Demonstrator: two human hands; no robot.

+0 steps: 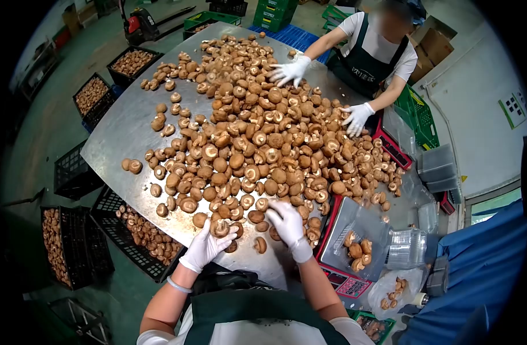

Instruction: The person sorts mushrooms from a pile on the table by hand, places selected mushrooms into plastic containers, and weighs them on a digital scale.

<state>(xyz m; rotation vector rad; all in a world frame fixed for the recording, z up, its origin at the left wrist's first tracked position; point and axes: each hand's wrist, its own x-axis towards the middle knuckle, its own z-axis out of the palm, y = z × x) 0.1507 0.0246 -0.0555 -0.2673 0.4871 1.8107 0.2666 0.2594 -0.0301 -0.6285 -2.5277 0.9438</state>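
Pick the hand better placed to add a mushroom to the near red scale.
Right, I'd judge. The right hand is nearer the red scale and is beside loose mushrooms. The left hand holds a mushroom, but would have to reach past the right.

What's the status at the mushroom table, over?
Left hand holding one mushroom. Right hand at near edge of mushroom pile, grip unclear. Co-worker's hands across the pile, apart from both; red scale to the right.
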